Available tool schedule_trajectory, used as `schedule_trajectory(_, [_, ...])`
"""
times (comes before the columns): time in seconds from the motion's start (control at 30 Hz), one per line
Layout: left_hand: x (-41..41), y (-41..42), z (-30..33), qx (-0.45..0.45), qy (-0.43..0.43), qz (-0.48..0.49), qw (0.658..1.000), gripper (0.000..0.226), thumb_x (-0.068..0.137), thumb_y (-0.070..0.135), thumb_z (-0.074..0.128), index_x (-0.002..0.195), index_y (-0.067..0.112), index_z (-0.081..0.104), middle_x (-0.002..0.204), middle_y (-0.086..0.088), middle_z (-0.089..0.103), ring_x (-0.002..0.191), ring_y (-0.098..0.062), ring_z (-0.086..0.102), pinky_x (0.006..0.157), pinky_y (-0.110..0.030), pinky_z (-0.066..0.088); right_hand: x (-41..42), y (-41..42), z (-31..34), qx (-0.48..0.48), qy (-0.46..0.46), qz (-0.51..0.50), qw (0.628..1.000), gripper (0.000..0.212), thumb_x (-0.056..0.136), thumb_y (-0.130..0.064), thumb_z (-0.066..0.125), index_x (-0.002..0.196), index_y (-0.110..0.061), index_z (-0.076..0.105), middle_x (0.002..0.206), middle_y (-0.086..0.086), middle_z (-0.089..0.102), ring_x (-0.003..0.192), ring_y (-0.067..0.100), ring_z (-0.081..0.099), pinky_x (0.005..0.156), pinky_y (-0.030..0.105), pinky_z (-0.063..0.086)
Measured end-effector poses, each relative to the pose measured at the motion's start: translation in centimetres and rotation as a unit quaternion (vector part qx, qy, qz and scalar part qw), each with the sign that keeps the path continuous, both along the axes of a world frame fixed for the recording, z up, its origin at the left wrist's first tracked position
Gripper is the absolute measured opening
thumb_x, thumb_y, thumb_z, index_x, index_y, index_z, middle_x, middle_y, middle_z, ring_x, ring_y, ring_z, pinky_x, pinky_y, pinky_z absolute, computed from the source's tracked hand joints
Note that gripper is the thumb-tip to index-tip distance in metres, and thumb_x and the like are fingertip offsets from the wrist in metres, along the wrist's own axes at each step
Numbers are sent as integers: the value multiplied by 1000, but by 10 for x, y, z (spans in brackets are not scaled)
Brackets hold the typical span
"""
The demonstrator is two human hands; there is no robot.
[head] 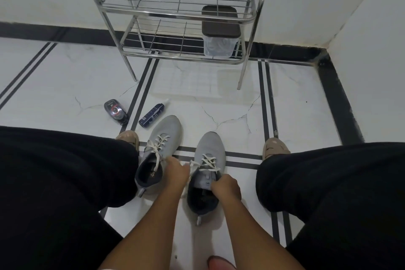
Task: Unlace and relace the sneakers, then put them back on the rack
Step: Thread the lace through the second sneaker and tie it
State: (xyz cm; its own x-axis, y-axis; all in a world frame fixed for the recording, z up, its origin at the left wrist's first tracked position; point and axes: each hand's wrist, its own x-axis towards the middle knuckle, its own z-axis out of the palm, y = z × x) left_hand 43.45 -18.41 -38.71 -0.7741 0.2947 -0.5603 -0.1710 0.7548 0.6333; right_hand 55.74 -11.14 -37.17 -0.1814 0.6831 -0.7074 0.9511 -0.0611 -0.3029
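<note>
We see the left hand (178,171) and right hand (226,187) each pinching laces on the right sneaker (207,173) beside its mate (158,153) on the floor, while the rack (175,17) holds a lidded clear container (219,35), contents unclear

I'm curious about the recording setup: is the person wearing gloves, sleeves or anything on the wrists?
No. The left hand and right hand are bare, with no gloves, rings or watch visible. Both forearms are uncovered up to the picture's bottom edge, so no sleeves show.
</note>
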Motion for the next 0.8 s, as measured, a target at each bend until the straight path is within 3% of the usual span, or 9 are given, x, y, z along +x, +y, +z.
schedule_trajectory(0.07, [13,-1,-5,-63,49,-136,988,28,91,28,55,111,11,46,101,-15,61,92,-34,61,77,-37,49,0,1,0,8,-10,17,1000,30,93,-30,53,118,-14,60,118,8,63,104,26,62,74,28,47])
schedule_trajectory(0.17, [17,-2,-9,-135,74,-233,960,27,97,32,44,110,12,58,112,-12,64,103,-31,59,81,-33,44,1,2,0,17,-26,35,999,30,92,-28,54,118,-15,60,118,8,63,105,26,62,77,30,49])
schedule_trajectory(0.37, [9,-13,-9,-202,56,-122,970,34,96,27,42,105,3,64,107,-15,64,94,-31,59,73,-31,40,4,4,-1,21,-34,26,999,29,94,-27,52,118,-13,59,119,8,62,106,26,61,81,30,51])
schedule_trajectory(0.53, [18,-24,-15,-305,49,-207,928,29,95,26,48,115,13,65,118,-7,64,108,-24,61,77,-29,45,4,3,-2,33,-57,71,995,27,95,-26,50,118,-14,59,119,6,61,106,24,61,77,30,48])
schedule_trajectory(0.63, [19,-23,-16,-295,68,-216,928,32,94,37,49,118,19,60,122,-6,60,111,-24,58,82,-31,46,5,4,-3,42,-66,92,993,26,95,-24,48,118,-16,58,119,5,61,106,24,60,77,29,47])
schedule_trajectory(0.7, [15,-14,-13,-260,49,-181,947,34,95,31,44,118,15,62,121,-9,61,111,-28,59,86,-35,49,4,5,-5,40,-64,106,991,26,96,-23,46,119,-16,56,120,5,60,107,23,59,77,29,46])
schedule_trajectory(0.77, [10,-1,-10,-164,-55,-69,983,34,95,21,44,121,5,60,124,-15,60,113,-31,58,87,-34,52,3,5,-6,35,-60,118,991,26,96,-22,45,120,-16,54,121,6,59,108,24,59,78,30,46])
schedule_trajectory(0.8, [9,6,-7,-98,-141,-7,985,35,94,17,48,123,2,58,126,-18,59,111,-31,60,79,-31,54,2,4,-6,30,-57,123,990,27,96,-22,45,121,-16,53,122,6,58,109,24,58,80,30,47])
